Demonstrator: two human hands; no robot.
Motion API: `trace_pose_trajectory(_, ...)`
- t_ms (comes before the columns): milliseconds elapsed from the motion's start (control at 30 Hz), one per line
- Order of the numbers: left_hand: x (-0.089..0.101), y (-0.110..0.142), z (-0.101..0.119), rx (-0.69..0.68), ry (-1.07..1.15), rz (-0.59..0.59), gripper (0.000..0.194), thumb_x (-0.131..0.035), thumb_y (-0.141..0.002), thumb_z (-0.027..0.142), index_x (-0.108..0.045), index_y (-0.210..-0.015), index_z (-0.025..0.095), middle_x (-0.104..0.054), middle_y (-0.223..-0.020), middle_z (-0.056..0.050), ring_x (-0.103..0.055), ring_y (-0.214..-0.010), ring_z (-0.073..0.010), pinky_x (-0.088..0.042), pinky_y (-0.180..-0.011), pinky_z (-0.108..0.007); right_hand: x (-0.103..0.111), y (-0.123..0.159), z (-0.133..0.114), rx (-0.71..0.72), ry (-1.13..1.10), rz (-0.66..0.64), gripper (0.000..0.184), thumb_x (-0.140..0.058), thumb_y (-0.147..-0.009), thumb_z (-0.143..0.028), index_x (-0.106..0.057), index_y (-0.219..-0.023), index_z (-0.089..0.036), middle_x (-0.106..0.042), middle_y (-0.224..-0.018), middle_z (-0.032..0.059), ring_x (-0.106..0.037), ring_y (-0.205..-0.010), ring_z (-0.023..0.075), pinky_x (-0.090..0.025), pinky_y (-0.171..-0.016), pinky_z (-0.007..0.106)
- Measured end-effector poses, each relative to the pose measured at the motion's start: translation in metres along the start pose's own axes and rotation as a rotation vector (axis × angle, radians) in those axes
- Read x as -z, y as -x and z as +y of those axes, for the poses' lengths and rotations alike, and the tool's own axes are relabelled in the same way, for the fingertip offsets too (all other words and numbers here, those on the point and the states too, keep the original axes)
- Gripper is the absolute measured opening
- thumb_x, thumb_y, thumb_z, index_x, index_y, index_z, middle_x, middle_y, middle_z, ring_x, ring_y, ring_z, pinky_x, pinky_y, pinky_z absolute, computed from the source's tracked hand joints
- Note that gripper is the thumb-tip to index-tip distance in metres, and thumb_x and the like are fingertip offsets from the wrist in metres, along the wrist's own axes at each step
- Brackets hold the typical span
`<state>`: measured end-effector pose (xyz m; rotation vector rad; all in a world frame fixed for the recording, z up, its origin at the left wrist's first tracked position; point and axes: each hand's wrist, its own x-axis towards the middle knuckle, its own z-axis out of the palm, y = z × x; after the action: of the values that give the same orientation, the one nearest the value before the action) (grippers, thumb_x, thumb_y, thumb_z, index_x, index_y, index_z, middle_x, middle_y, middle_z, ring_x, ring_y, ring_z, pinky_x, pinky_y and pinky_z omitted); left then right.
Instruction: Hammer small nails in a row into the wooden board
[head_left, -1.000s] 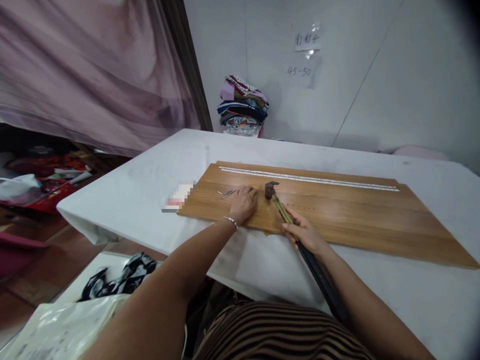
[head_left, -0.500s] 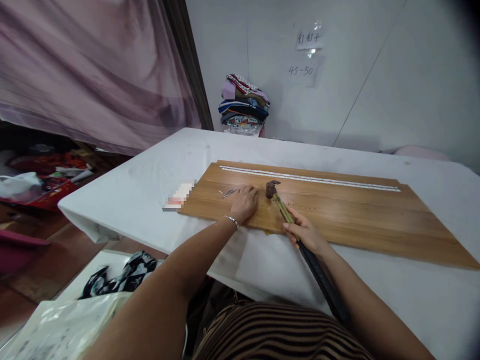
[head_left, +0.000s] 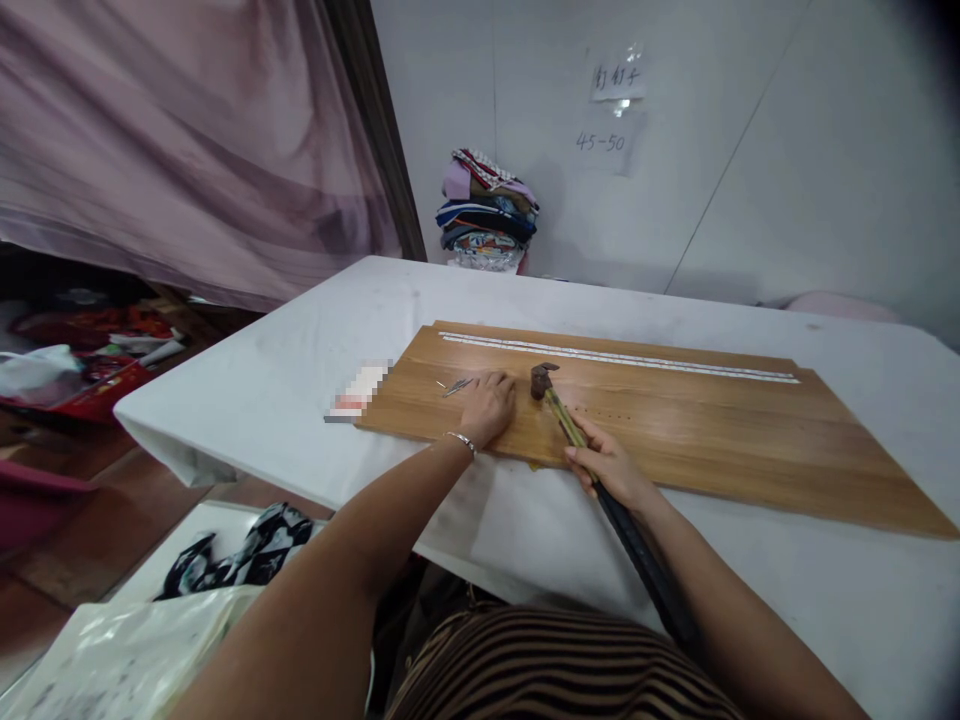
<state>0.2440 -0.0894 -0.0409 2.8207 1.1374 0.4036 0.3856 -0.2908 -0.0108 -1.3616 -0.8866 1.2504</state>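
We have open room over the wooden board [head_left: 750, 440] at the right of the frame, and over the white table [head_left: 292, 330] at centre left. Mid-frame, our left hand [head_left: 487, 405] blocks the nails [head_left: 456, 387] from the right; their left side is open to us. Our right hand [head_left: 604, 460] and the hammer [head_left: 628, 532] bar the lower centre. At upper centre, the stack of clothes [head_left: 487, 205] stands in our way.

One hammer [head_left: 626, 525], two white strips [head_left: 615, 358], two wall notices [head_left: 618, 85], one bracelet [head_left: 463, 442], one counter [head_left: 285, 370]. Nails [head_left: 456, 387]: several, overlapping; exact count indeterminable.
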Motion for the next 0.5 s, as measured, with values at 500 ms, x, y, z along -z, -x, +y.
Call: trace_pose_trajectory(500,-0.0004,0.0,-0.001,-0.006,-0.004,-0.008,0.028,-0.045,-0.108,0.026,-0.072,-0.113,0.021,-0.069,-0.132,-0.012,-0.06,-0.123,-0.0285,-0.044,-0.106,-0.044,-0.0003,-0.0002,-0.0007,0.011,0.005,0.001,0.117,-0.076,-0.076,-0.046,-0.021,-0.17,-0.002,-0.047,-0.048,-0.0115,-0.039,-0.039,0.0108,-0.035,-0.037,0.023)
